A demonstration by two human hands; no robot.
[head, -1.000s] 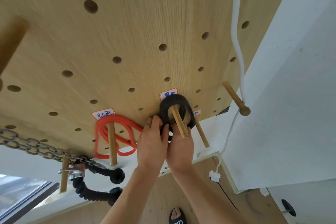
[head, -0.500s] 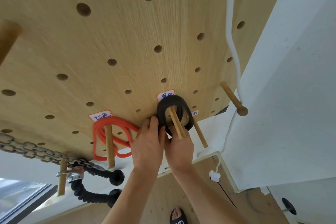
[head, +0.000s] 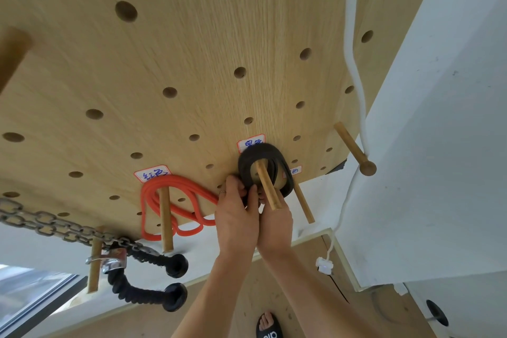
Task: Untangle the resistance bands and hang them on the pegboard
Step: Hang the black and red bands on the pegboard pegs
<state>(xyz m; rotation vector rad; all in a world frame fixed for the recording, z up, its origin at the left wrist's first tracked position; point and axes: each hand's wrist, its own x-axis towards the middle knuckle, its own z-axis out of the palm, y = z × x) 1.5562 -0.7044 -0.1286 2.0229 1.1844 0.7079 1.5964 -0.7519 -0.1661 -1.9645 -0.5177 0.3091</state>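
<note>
A black resistance band (head: 248, 158) is looped round a wooden peg (head: 267, 185) on the light wooden pegboard (head: 178, 57), under a white label. My left hand (head: 236, 214) pinches the band's lower left edge. My right hand (head: 275, 221) sits just below the peg, its fingers curled on the band's underside; the fingertips are hidden. A red resistance band (head: 170, 200) hangs in several loops on another peg (head: 165, 217) to the left, under its own label.
A metal chain (head: 49, 225) and a black rope handle (head: 142, 280) hang at lower left. Two bare pegs (head: 354, 148) (head: 303, 203) stick out on the right. A white cord (head: 354, 63) runs down the board's right edge beside a white wall. A sandalled foot (head: 270, 325) shows below.
Both hands stay on the black band at its peg with small finger shifts. The view has drifted slightly.
</note>
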